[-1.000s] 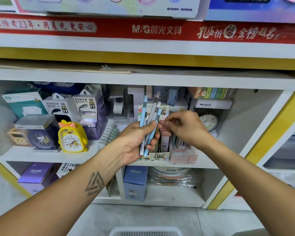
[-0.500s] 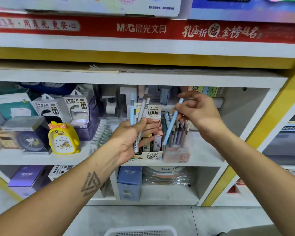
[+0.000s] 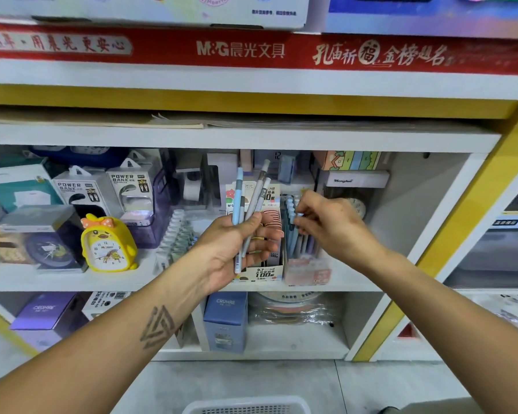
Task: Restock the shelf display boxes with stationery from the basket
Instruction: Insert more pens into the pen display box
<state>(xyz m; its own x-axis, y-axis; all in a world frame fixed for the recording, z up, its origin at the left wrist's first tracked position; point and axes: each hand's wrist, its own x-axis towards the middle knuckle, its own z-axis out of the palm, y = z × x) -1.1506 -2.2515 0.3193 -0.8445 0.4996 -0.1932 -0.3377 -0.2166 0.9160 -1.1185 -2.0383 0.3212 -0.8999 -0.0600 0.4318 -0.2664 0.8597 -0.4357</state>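
My left hand (image 3: 237,246) grips a small bunch of mechanical pencils (image 3: 251,204), blue and grey, upright in front of the middle shelf. My right hand (image 3: 326,222) is blurred; its fingertips pinch the top of a blue pencil (image 3: 293,231) standing among others in the pink display box (image 3: 308,270). A pencil-lead display box (image 3: 266,271) stands just left of it, partly behind my left hand. The rim of the white basket (image 3: 245,406) shows at the bottom edge.
A yellow duck alarm clock (image 3: 108,243), power bank packs (image 3: 129,189) and boxes fill the shelf's left part. A clock (image 3: 356,206) sits behind my right hand. Purple and blue boxes (image 3: 225,321) stand on the lower shelf. A yellow upright (image 3: 449,234) bounds the right side.
My right hand took one blue pencil from the bunch, lifted it, then lowered it into the pink display box. My left hand keeps the remaining pencils in place.
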